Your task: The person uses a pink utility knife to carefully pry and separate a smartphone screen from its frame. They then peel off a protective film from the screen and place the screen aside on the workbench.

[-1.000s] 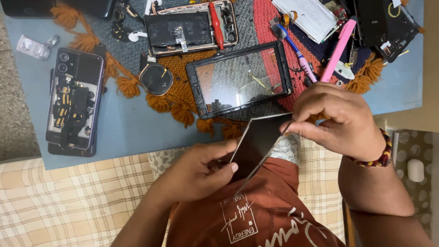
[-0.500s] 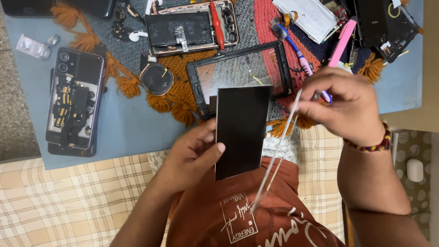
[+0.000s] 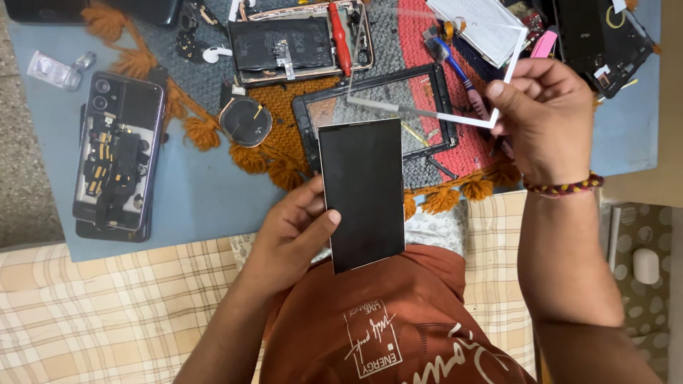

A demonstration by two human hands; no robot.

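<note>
My left hand [image 3: 292, 231] grips a flat black phone screen panel [image 3: 361, 192] by its left edge and holds it upright over my lap. My right hand [image 3: 548, 117] is raised to the right and pinches a clear protective film with a white border [image 3: 434, 71] at its corner. The film hangs in the air above the workmat, fully apart from the black panel.
A blue board [image 3: 206, 192] carries an orange-fringed knitted mat [image 3: 284, 107]. On it lie an opened phone with battery [image 3: 299, 43], a black frame [image 3: 420, 107], a round coil [image 3: 245, 121], a red screwdriver [image 3: 340, 32], a pink tool [image 3: 544, 43] and another opened phone [image 3: 117, 153]. Checked cloth [image 3: 107, 313] covers the bed.
The right hand has peeled the clear film off the black panel and lifted it up and to the right. The left hand turned the panel flat to the camera.
</note>
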